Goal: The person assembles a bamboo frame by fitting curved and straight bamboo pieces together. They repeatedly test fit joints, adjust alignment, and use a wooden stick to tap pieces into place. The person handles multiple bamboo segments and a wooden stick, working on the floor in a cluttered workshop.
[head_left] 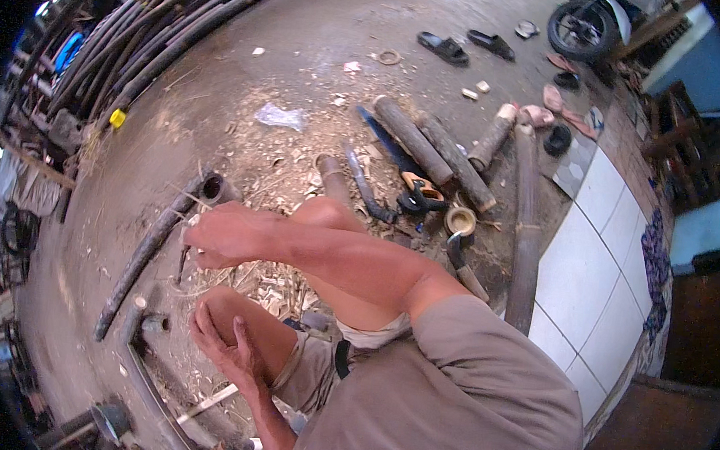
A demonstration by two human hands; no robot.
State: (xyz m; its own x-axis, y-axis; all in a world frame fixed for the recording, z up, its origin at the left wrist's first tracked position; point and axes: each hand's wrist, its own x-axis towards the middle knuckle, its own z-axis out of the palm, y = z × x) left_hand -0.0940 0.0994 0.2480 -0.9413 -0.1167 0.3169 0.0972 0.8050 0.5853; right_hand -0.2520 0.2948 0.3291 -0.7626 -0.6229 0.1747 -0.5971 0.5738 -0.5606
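I squat over a floor covered in pale bamboo shavings point(267, 281). My right hand point(220, 235) reaches across my knees and is closed in a fist around a thin dark tool whose end point(181, 263) points down toward the floor; its kind is unclear. It hovers just right of a long dark bamboo pole point(142, 254) with its open end point(211, 186) close above the fist. My left hand point(224, 345) rests flat against my lower knee with fingers apart, holding nothing.
Short bamboo sections point(433, 150) and a long pole point(527, 230) lie beyond my knees, with a saw point(420, 192) and a curved blade point(367, 190). A stack of long poles point(164, 32) lines the upper left. Sandals point(443, 48), a scooter wheel point(583, 27) and white tiles point(584, 276) sit right.
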